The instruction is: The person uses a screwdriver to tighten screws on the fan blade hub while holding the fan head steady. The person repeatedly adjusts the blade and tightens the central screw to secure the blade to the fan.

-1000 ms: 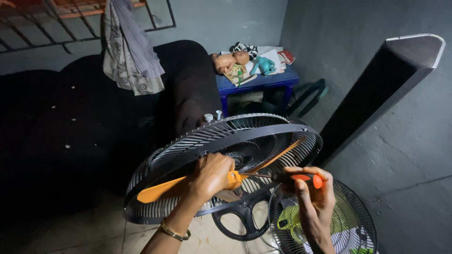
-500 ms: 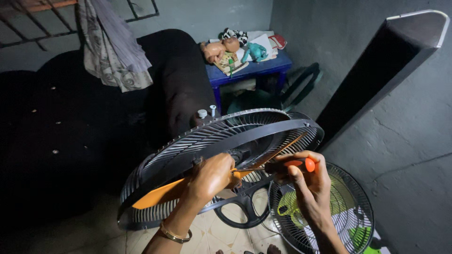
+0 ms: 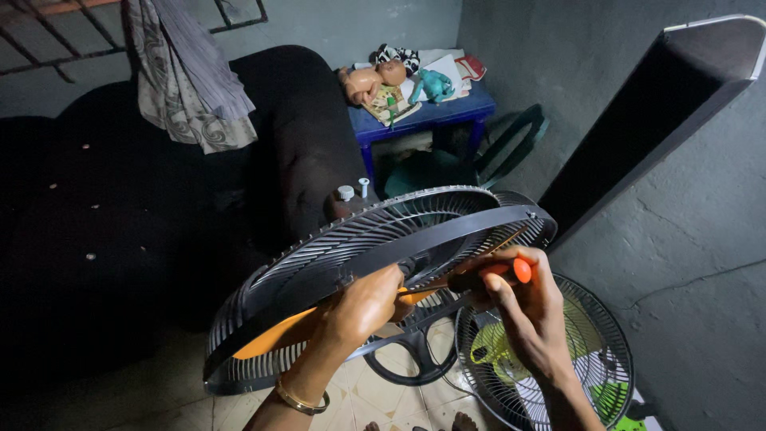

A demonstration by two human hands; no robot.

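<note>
**Fan cage in your hands, screwdriver at its hub**

You hold the black fan guard (image 3: 351,247) tilted in front of you, its ribbed grille curving from lower left to upper right, with a broad dark band running across the rim. Through the ribs an orange blade (image 3: 275,335) shows, low inside the guard.

Your left hand (image 3: 363,307) is closed around the guard's middle, fingers wrapped over the hub so the palm hides it. Your right hand (image 3: 531,307), just right of the guard's centre, is curled tight on a screwdriver (image 3: 479,278) with a dark grip and an orange end cap; its shaft points left toward the hub, and the tip is hidden behind your left hand.

Below and right of the guard a second fan (image 3: 550,359) lies on the tiled floor, its wire cage over green blades. Behind the guard stands a dark sofa (image 3: 303,136), and beyond it a blue table (image 3: 447,116) carrying dolls.
</note>
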